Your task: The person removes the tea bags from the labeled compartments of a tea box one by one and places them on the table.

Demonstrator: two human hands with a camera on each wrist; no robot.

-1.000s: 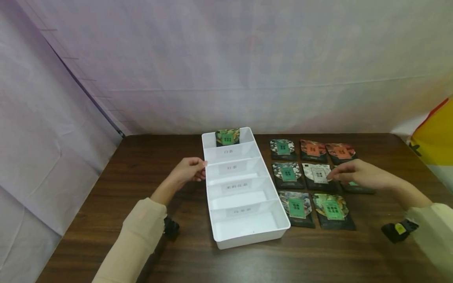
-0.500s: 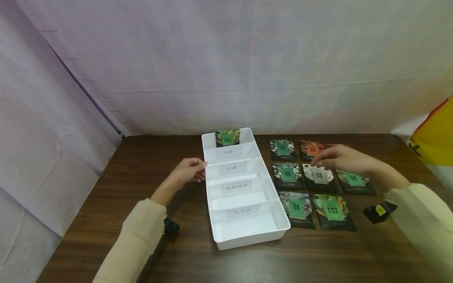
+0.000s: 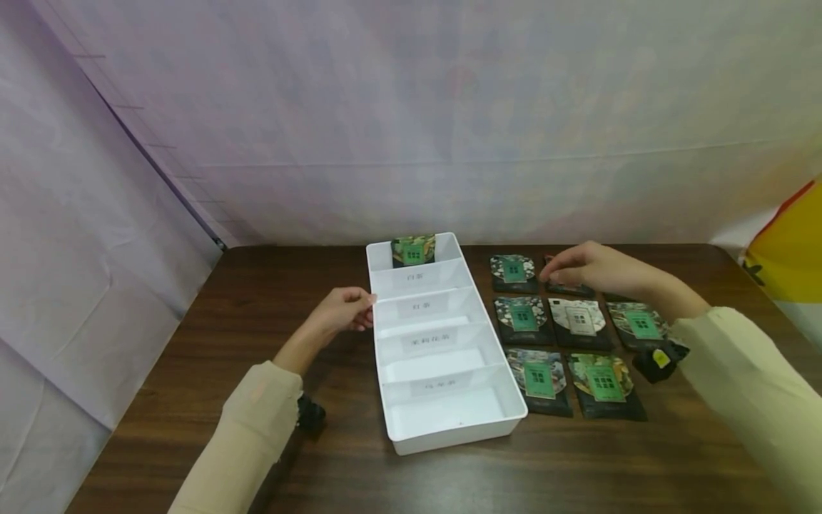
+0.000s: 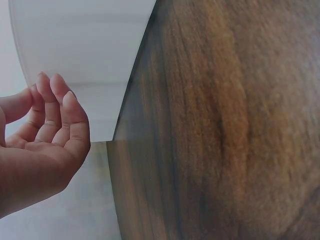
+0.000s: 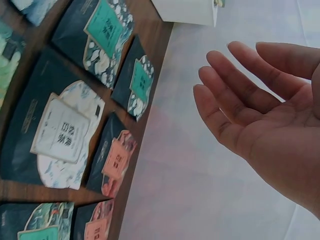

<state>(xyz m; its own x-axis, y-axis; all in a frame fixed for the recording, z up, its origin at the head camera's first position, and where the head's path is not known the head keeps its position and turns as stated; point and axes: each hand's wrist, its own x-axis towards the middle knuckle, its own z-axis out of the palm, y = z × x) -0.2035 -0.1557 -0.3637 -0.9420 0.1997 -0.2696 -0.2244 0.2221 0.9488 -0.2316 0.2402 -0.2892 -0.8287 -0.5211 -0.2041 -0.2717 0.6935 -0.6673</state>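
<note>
A long white divided box [image 3: 424, 435] stands on the table, with printed labels on its dividers. My left hand [image 3: 342, 310] holds the box's left rim between thumb and index finger; in the left wrist view this hand [image 4: 50, 130] has its other fingers curved beside the wall. Over the back row of packets hovers my right hand [image 3: 600, 270], holding nothing. Its fingers are loosely bent in the right wrist view, apart from the packets. Beneath it, a red-labelled packet [image 5: 117, 159] is mostly hidden in the head view. Near its fingertips lies a green-labelled packet [image 3: 514, 271].
Several dark packets lie in rows right of the box, among them a white-labelled packet [image 3: 581, 321] and a yellow-green packet [image 3: 604, 385]. Another green packet [image 3: 413, 251] stands in the box's far compartment. A pale curtain [image 3: 449, 128] hangs behind the table.
My right hand has moved from over the white-labelled packet up and left to the back row, uncovering the green-labelled packet on the right. My left hand stays at the box rim.
</note>
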